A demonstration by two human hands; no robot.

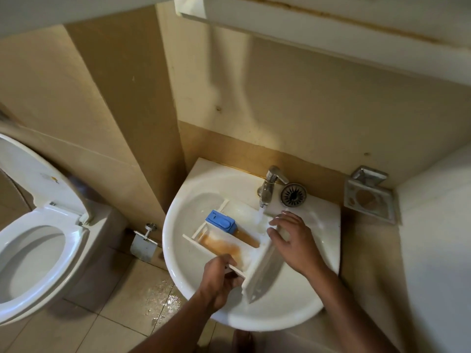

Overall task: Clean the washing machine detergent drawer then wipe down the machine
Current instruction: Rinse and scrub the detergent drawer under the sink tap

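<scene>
The white detergent drawer (229,240) lies across the white washbasin (183,250), its compartments stained brown, with a blue softener cap (221,221) in its far part. Water runs from the chrome tap (269,186) onto the drawer's right end. My left hand (219,281) grips the drawer's near side wall. Over the drawer's front panel (265,268), my right hand (293,240) has its fingers spread, touching the panel's top edge.
A loose metal drain strainer (293,195) sits on the basin ledge beside the tap. A soap dish (368,198) hangs on the wall at right. An open toilet (38,240) stands at left. The tiled floor (158,294) below the basin is wet.
</scene>
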